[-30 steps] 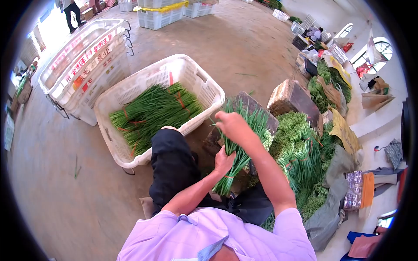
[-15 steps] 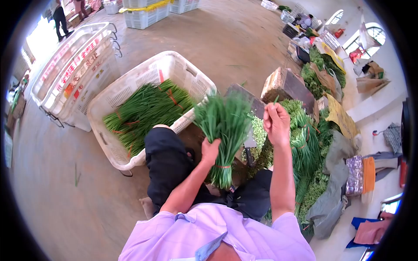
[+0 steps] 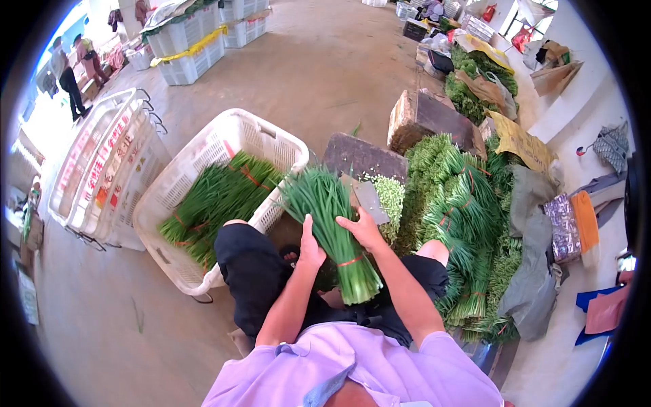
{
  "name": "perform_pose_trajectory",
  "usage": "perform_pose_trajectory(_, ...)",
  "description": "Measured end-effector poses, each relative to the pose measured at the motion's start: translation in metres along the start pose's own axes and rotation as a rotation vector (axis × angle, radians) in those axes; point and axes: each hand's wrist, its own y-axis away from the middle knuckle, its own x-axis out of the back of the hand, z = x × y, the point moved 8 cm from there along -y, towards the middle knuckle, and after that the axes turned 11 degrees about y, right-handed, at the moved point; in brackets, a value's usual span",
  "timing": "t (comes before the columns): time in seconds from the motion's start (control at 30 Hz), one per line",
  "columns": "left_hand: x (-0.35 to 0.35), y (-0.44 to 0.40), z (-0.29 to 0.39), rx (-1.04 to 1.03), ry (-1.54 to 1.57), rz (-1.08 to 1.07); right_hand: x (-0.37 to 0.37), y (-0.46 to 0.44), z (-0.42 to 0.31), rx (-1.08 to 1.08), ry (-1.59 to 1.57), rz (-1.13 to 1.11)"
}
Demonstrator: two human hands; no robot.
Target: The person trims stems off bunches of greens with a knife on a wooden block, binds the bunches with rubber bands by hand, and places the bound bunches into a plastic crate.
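The left hand [image 3: 312, 249] and right hand [image 3: 365, 230] grasp opposite sides of a long, green, leafy bundle [image 3: 332, 210], tilted above the lap and already tied with a thin red band [image 3: 350, 260]. More banded green bundles [image 3: 220, 197] lie in the white perforated plastic crate [image 3: 183, 176]; the held one is outside it. A heap of green stalks [image 3: 461, 203], some banded, remains at the right. The leaves look slender and flexible, the stem ends paler and denser.
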Motion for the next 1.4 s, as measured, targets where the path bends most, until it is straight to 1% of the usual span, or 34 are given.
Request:
perform_pose_trajectory(0.03, 0.007, -0.001, 0.007, -0.106, -0.148, 0.023, -0.006, -0.001, 0.006, -0.014, -0.109, 0.033)
perform_pose_trajectory(0.07, 0.014, -0.001, 0.015, -0.214, -0.296, 0.053, -0.014, -0.003, 0.01, -0.012, -0.113, 0.026)
perform_pose_trajectory(0.1, 0.01, 0.004, 0.022, -0.32, -0.456, 0.053, -0.019, -0.004, 0.007, 0.044, -0.011, 0.047)
perform_pose_trajectory(0.13, 0.005, 0.007, 0.026, -0.362, -0.587, 0.063, -0.023, -0.003, 0.004, 0.099, 0.092, 0.069)
perform_pose_trajectory(0.17, 0.01, 0.003, 0.03, -0.333, -0.571, 0.101, -0.024, -0.002, 0.008, 0.081, 0.048, 0.113)
perform_pose_trajectory(0.2, 0.017, -0.001, 0.033, -0.304, -0.555, 0.137, -0.024, -0.003, 0.011, 0.082, 0.048, 0.11)
perform_pose_trajectory(0.23, 0.021, -0.003, 0.034, -0.306, -0.555, 0.138, -0.021, -0.003, 0.019, 0.037, -0.08, 0.117)
perform_pose_trajectory(0.27, 0.029, -0.004, 0.036, -0.318, -0.446, 0.176, -0.018, -0.005, 0.026, -0.008, -0.207, 0.125)
perform_pose_trajectory(0.3, 0.029, -0.002, 0.038, -0.327, -0.336, 0.213, -0.02, -0.006, 0.025, 0.001, -0.381, 0.094)
perform_pose_trajectory(0.4, 0.02, 0.002, 0.035, -0.354, -0.307, 0.232, -0.015, -0.006, 0.021, 0.005, -0.338, 0.108)
perform_pose_trajectory(0.47, 0.016, 0.005, 0.034, -0.332, -0.319, 0.25, -0.01, -0.001, 0.016, -0.006, -0.327, 0.072)
perform_pose_trajectory(0.53, 0.017, 0.003, 0.037, -0.334, -0.32, 0.272, 0.0, 0.0, 0.01, 0.05, -0.035, 0.102)
perform_pose_trajectory(0.57, 0.014, 0.002, 0.037, -0.339, -0.317, 0.238, -0.001, 0.004, 0.014, 0.011, -0.154, 0.094)
perform_pose_trajectory(0.6, 0.014, 0.001, 0.038, -0.347, -0.312, 0.206, 0.007, 0.008, 0.019, 0.021, 0.02, 0.154)
perform_pose_trajectory(0.67, 0.008, 0.002, 0.041, -0.383, -0.288, 0.196, 0.015, 0.02, 0.023, 0.107, 0.269, 0.247)
perform_pose_trajectory(0.7, 0.0, 0.005, 0.043, -0.391, -0.312, 0.175, 0.013, 0.021, 0.013, 0.115, 0.278, 0.235)
perform_pose_trajectory(0.77, -0.001, 0.005, 0.038, -0.391, -0.329, 0.158, 0.02, 0.04, -0.033, 0.21, 0.241, 0.332)
perform_pose_trajectory(0.8, 0.004, 0.004, 0.037, -0.408, -0.382, 0.17, 0.017, 0.043, -0.045, 0.202, 0.245, 0.334)
perform_pose_trajectory(0.87, 0.004, 0.003, 0.034, -0.416, -0.444, 0.167, -0.005, 0.041, -0.095, 0.531, 0.238, 0.182)
perform_pose_trajectory(0.9, 0.0, 0.007, 0.035, -0.445, -0.539, 0.152, -0.014, 0.037, -0.11, 0.59, 0.332, 0.13)
perform_pose_trajectory(0.93, -0.004, 0.011, 0.035, -0.476, -0.632, 0.138, -0.015, 0.027, -0.111, 0.588, 0.333, 0.139)
perform_pose_trajectory(1.0, -0.008, 0.016, 0.034, -0.475, -0.65, 0.137, -0.025, 0.015, -0.121, 0.758, 0.577, 0.227)
perform_pose_trajectory(1.07, -0.009, 0.019, 0.033, -0.466, -0.614, 0.187, -0.02, 0.003, -0.116, 0.731, 0.573, 0.259)
perform_pose_trajectory(1.1, -0.006, 0.017, 0.033, -0.464, -0.576, 0.15, -0.02, 0.0, -0.115, 0.645, 0.559, 0.194)
perform_pose_trajectory(1.13, 0.0, 0.015, 0.033, -0.468, -0.568, 0.157, -0.021, -0.003, -0.113, 0.558, 0.545, 0.131)
perform_pose_trajectory(1.2, 0.003, 0.011, 0.033, -0.476, -0.57, 0.149, -0.023, -0.006, -0.113, 0.55, 0.548, 0.103)
perform_pose_trajectory(1.27, 0.003, 0.01, 0.032, -0.47, -0.563, 0.143, -0.024, -0.007, -0.116, 0.617, 0.604, 0.136)
perform_pose_trajectory(1.4, 0.001, 0.012, 0.03, -0.478, -0.569, 0.13, -0.023, -0.008, -0.121, 0.649, 0.699, 0.139)
